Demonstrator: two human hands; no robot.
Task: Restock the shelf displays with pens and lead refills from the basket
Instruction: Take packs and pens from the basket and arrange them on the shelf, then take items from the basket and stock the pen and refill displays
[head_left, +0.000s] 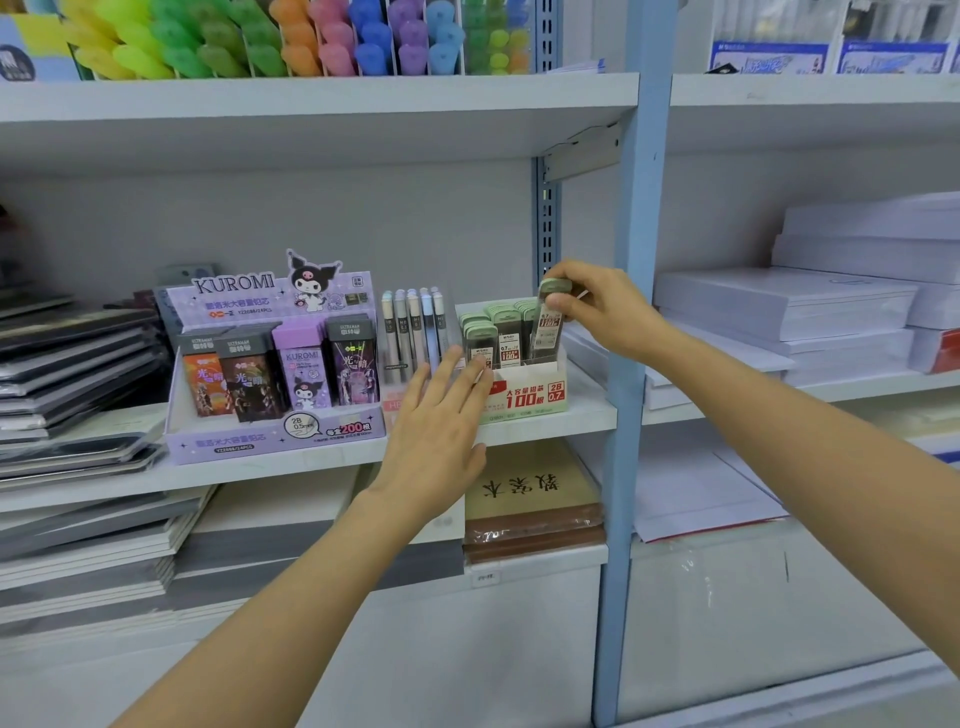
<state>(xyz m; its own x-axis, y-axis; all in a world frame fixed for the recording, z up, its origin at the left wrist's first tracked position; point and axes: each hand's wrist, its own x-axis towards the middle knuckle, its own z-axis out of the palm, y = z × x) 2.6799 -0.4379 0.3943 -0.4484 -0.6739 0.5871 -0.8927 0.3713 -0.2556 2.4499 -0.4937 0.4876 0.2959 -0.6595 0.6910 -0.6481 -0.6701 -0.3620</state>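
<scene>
White metal shelf (550, 422) ran right to a pale blue upright post (631, 364), a bare strip along its front edge and open air above the boxes. The purple Kuromi display box (270, 364) stood at the left, and the green-and-white refill display (524, 397) sat near the post. The left hand (441, 431) lay against that display's front, fingers straight and released, holding nothing. The right hand (597, 306) hung over its right end. Pastel pens (413, 327) stood between the boxes. The right fingers pinched the cap of an upright lead refill case (549, 318), its lower end in the rightmost slot.
</scene>
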